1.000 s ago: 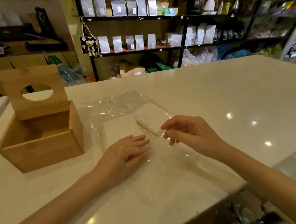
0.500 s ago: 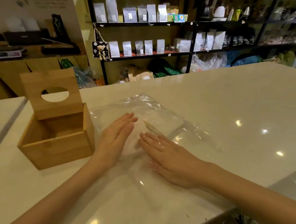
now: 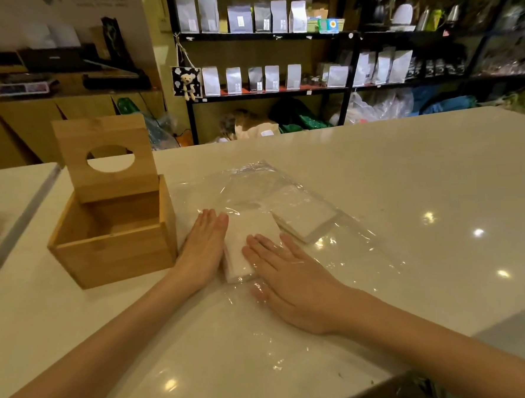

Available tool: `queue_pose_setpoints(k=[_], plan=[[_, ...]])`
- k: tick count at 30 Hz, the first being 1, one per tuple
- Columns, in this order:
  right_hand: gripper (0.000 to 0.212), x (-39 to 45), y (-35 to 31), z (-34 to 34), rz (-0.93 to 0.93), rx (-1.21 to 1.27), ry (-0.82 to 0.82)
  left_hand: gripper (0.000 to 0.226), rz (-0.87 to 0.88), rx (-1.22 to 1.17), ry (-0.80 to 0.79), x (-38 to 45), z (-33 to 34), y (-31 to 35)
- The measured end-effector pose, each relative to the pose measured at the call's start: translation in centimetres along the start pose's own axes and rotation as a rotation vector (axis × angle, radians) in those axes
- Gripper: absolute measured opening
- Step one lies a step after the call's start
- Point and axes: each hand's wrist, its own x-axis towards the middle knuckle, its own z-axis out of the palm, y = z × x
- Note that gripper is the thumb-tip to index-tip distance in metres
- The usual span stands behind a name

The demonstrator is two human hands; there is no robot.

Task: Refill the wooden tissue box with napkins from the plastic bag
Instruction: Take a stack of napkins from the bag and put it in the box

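The wooden tissue box (image 3: 114, 251) stands open on the left of the white counter, its lid (image 3: 106, 159) with a round hole raised upright; the inside looks bare. A clear plastic bag (image 3: 286, 203) lies flat to its right, with two white napkin stacks in it: a near stack (image 3: 248, 242) and a far stack (image 3: 305, 214). My left hand (image 3: 204, 248) rests flat against the left edge of the near stack, fingers straight. My right hand (image 3: 290, 277) lies flat inside the plastic, fingertips on the near stack's right side.
The white counter (image 3: 408, 190) stretches wide to the right and behind the bag. A second counter (image 3: 8, 189) sits at the left across a narrow gap. Black shelves (image 3: 279, 90) with silver pouches stand behind. The counter's near edge runs along the lower right.
My right hand let go of the pinched plastic and slid flat into the bag. My left hand shifted from on top of the near stack to its left edge.
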Motion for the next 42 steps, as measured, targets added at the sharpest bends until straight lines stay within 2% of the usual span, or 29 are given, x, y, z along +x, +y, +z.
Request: queue_pose_setpoints(k=[3,7,12,15,18,22,25,27,31,33,35,39,40,42], plan=[[0.053,-2.2,0.3,-0.2,-0.017,0.015,0.028,0.029,0.029,0.087,0.022,0.4,0.1,-0.3],[0.053,-5.4,0.2,-0.2,-0.024,0.008,-0.004,0.035,0.101,0.359,-0.029,0.7,0.3,-0.5],[0.059,-9.2,0.0,-0.4,-0.045,0.126,0.016,0.046,0.093,0.493,-0.075,0.4,0.9,-1.1],[0.063,-10.9,-0.1,-0.1,-0.072,0.149,0.137,0.065,0.017,0.356,-0.078,0.1,1.0,-0.7],[0.063,-12.6,-0.4,0.7,-0.082,0.160,0.257,0.071,0.006,0.319,-0.028,0.0,1.2,-0.4],[0.043,-14.7,-0.8,1.4,-0.068,0.108,0.396,0.070,0.030,0.311,-0.021,-0.4,1.6,-0.4],[0.030,-14.7,-0.9,1.2,-0.102,0.064,0.419,0.066,0.050,0.312,0.015,-0.3,1.0,-0.9],[0.035,-15.0,-0.9,0.9,-0.107,0.069,0.388,0.063,0.094,0.321,0.047,-0.4,0.9,-1.0],[0.030,-15.7,-0.5,-0.5,-0.039,0.312,0.324,0.067,0.249,0.289,0.109,-0.9,1.0,-0.6],[0.033,-15.6,-0.3,-1.7,0.063,0.524,0.339,0.077,0.370,0.218,0.141,-1.3,0.7,-0.2],[0.029,-15.1,-0.2,-3.3,0.155,0.754,0.393,0.085,0.436,0.017,0.088,-1.9,0.0,1.1],[0.022,-12.9,0.3,-6.3,0.240,1.190,0.473,0.085,0.402,-0.691,-0.270,-4.5,-2.2,5.7],[0.020,-12.2,0.5,-6.8,0.266,1.312,0.460,0.084,0.379,-0.773,-0.354,-5.1,-2.9,6.5],[0.025,-10.5,0.8,-7.6,0.315,1.517,0.401,0.064,0.302,-0.906,-0.494,-6.3,-4.1,7.4]])
